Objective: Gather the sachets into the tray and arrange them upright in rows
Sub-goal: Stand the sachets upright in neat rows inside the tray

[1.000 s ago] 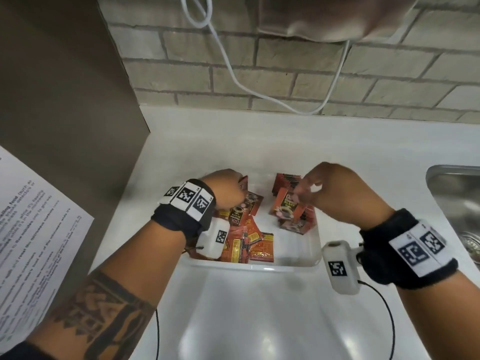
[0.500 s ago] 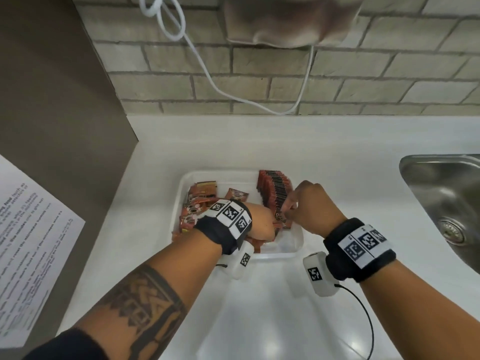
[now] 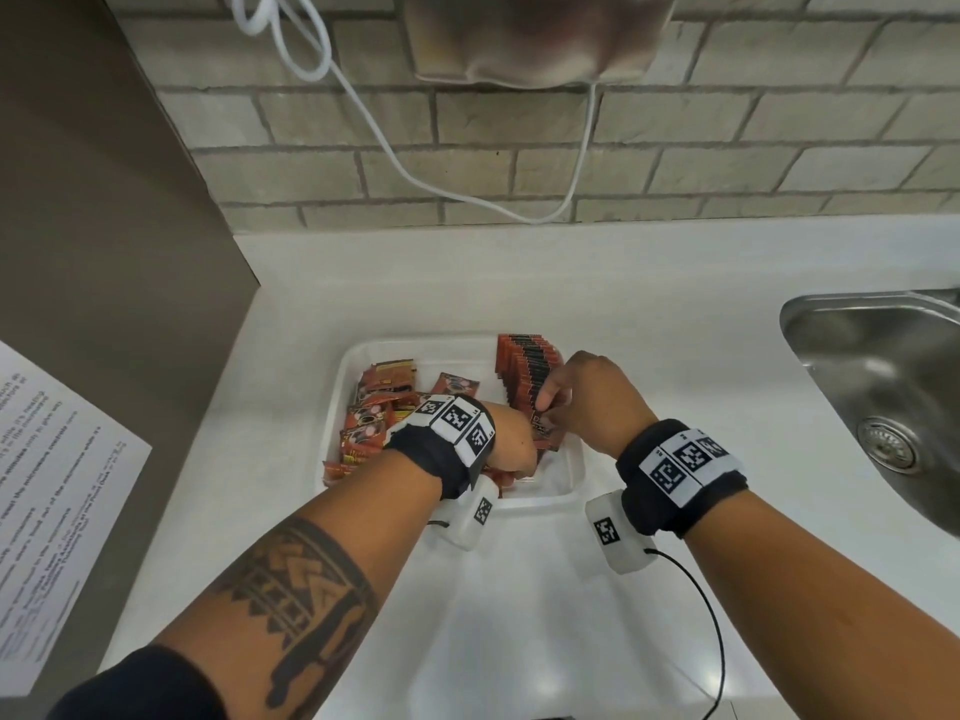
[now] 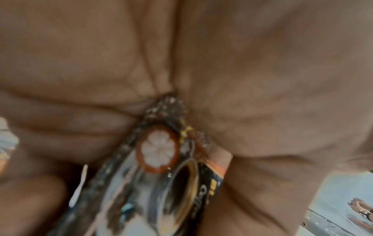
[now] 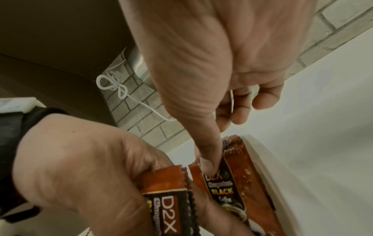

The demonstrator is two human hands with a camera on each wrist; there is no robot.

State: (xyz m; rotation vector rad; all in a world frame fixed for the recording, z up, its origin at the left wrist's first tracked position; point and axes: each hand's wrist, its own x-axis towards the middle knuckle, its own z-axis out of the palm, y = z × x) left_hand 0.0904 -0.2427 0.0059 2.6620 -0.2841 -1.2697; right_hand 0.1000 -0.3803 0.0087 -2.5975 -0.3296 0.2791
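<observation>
A white tray [image 3: 415,348] sits on the counter. Along its right side several red-and-black sachets [image 3: 524,371] stand upright in a row. Loose sachets [image 3: 371,423] lie jumbled in its left half. My right hand [image 3: 545,413] is at the near end of the row, its thumb [image 5: 210,161] pressed on the front sachet [image 5: 226,188], pinching it. My left hand [image 3: 524,449] is beside it at the tray's front and grips a small bundle of sachets [image 5: 167,190], one seen close up in the palm [image 4: 161,159].
A steel sink [image 3: 883,387] lies to the right. On the left a brown panel [image 3: 104,226] rises with a printed sheet [image 3: 52,485] on it. A white cable [image 3: 467,194] hangs on the brick wall behind. White counter [image 3: 519,615] lies in front of the tray.
My left hand moved from the loose pile on the left across to the near end of the row, beside my right hand. The right-hand sachets went from leaning to upright.
</observation>
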